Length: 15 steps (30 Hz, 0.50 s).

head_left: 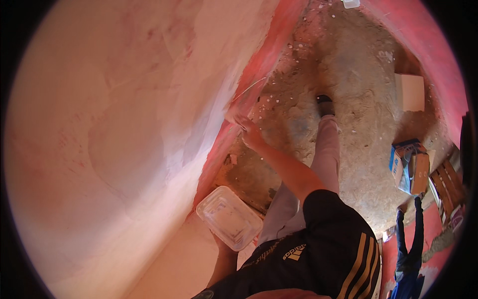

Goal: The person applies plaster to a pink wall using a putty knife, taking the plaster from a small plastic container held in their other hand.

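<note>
My left hand (226,246) holds a clear rectangular plastic tub (229,217) from below, close to the wall. Whitish residue is smeared over the tub's inside, and most of the fingers are hidden under it. With the arm stretched forward, my right hand (250,132) is at the lower wall (149,114), where the pale plaster meets a red band (255,67). Its fingers are closed round something pale and blurred that I cannot make out, which seems to touch the wall.
A rough, spotted floor (363,129) spreads under my outstretched leg. To the right are a blue-and-white cardboard box (411,167) and a pale block (411,92). Another person (408,269) stands at the lower right, by wooden slats (448,183). A white container (351,3) sits at the far end.
</note>
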Available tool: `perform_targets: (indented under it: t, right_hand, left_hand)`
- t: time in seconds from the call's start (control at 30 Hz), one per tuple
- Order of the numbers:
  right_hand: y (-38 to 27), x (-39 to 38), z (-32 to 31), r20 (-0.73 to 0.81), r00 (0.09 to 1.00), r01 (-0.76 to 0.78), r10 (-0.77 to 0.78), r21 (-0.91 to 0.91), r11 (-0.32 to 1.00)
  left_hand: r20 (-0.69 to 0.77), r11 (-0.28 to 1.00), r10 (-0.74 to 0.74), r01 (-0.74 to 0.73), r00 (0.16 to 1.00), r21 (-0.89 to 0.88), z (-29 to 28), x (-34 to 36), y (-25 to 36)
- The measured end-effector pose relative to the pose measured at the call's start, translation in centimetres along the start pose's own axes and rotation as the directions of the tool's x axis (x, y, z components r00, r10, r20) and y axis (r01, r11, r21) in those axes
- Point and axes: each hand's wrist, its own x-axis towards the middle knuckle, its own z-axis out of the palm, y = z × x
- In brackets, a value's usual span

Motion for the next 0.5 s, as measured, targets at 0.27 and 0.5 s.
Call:
perform_targets:
  t: [0.27,0.5]
  right_hand:
    - [2.1,16.4,-9.3,-0.39,0.916,-0.111,0.092,-0.028,0.993]
    - [1.2,-2.8,1.9,-0.02,1.0,-0.024,0.023,-0.062,0.998]
  left_hand:
    - [0.076,0.999,0.033,-0.035,0.997,0.024,-4.6,-0.3,-1.2]
    - [-0.035,0.999,0.038,-0.036,0.999,0.036,-5.7,-0.5,-2.0]
